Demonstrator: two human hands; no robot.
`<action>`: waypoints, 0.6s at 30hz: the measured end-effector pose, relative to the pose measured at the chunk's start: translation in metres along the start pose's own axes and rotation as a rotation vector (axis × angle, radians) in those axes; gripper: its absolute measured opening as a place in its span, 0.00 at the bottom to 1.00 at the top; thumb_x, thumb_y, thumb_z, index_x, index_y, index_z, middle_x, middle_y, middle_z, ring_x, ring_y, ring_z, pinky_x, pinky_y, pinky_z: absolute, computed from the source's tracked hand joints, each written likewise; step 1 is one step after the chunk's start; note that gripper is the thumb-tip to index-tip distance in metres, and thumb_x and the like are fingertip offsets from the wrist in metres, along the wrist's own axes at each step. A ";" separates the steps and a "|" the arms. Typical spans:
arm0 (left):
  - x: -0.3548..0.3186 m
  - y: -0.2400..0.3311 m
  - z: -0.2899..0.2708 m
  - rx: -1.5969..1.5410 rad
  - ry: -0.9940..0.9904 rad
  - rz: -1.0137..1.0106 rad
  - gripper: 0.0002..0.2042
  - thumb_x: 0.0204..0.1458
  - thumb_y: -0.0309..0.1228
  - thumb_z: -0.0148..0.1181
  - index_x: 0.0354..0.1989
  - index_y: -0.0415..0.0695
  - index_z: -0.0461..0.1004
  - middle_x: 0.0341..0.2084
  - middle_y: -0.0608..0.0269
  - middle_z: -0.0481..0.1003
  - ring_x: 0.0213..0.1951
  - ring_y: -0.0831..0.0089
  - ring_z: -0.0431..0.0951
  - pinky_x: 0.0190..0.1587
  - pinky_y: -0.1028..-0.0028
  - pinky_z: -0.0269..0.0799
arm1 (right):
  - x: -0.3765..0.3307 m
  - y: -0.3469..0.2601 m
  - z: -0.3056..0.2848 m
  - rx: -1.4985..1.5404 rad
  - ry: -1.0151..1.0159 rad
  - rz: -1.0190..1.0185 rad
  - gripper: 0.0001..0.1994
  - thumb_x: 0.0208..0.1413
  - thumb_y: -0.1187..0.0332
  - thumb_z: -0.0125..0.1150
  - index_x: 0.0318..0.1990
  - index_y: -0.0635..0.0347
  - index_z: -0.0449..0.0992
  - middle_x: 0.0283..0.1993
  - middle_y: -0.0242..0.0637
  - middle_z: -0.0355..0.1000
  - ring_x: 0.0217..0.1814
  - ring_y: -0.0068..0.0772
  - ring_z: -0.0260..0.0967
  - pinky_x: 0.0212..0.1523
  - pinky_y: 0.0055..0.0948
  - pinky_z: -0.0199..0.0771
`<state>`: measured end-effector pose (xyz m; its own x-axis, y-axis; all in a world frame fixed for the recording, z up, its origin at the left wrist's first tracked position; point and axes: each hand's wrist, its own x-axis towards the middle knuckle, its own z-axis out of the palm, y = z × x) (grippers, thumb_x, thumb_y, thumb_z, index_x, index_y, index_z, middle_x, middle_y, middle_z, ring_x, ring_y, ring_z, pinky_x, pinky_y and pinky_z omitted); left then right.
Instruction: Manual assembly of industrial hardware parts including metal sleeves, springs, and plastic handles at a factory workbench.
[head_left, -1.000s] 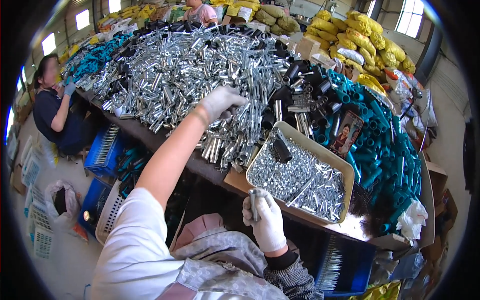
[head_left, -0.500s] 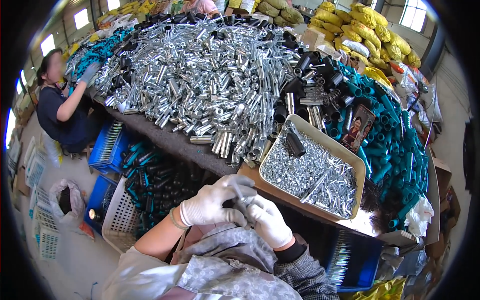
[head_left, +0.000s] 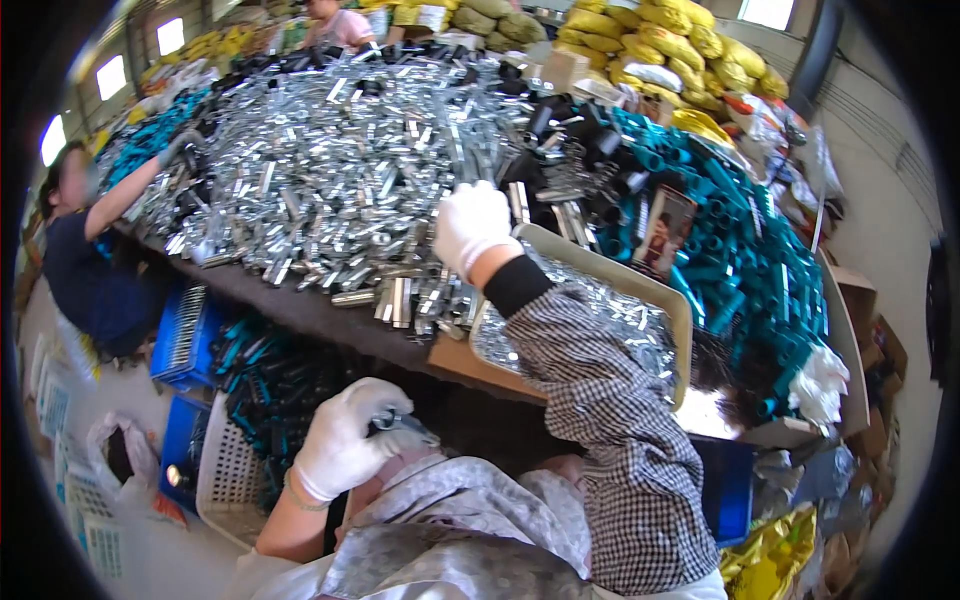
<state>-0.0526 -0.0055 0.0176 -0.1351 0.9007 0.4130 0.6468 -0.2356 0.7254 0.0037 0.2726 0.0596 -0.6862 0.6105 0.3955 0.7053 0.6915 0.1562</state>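
Observation:
My left hand [head_left: 352, 437], in a white glove, is held low in front of my apron. Its fingers curl round a small shiny metal part [head_left: 392, 418], mostly hidden by the glove. My right hand [head_left: 473, 228], also gloved, reaches forward over the near right side of a big heap of silvery metal tubes and rods [head_left: 330, 170]. Its fingertips are turned away, and whether they grip anything is hidden. Just right of that wrist, partly behind my checked sleeve, stands a cream tray [head_left: 681, 350] with many small screws and metal bits.
Teal plastic tubes [head_left: 740, 260] pile up at the right, beside a phone [head_left: 664, 232] propped up there. Below the table's left edge are a white perforated basket [head_left: 228, 465] and a blue crate [head_left: 185, 335]. A co-worker [head_left: 95, 255] reaches into the heap at far left.
My hands have parted: the right one moved forward to the heap, while the left stayed low and shifted slightly left with the metal part. The view has turned a little right.

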 end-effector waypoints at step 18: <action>0.005 0.005 0.043 -0.617 0.391 -0.117 0.27 0.65 0.42 0.55 0.63 0.34 0.62 0.39 0.53 0.77 0.28 0.76 0.76 0.28 0.79 0.72 | -0.291 0.042 -0.056 1.613 -0.087 0.707 0.12 0.55 0.75 0.64 0.47 0.67 0.77 0.36 0.31 0.76 0.37 0.18 0.73 0.38 0.21 0.75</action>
<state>-0.0173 0.0140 -0.0001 -0.5098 0.7637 0.3961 0.0871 -0.4122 0.9069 0.2427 0.1020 0.0020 -0.3996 0.9142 -0.0680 0.0185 -0.0661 -0.9976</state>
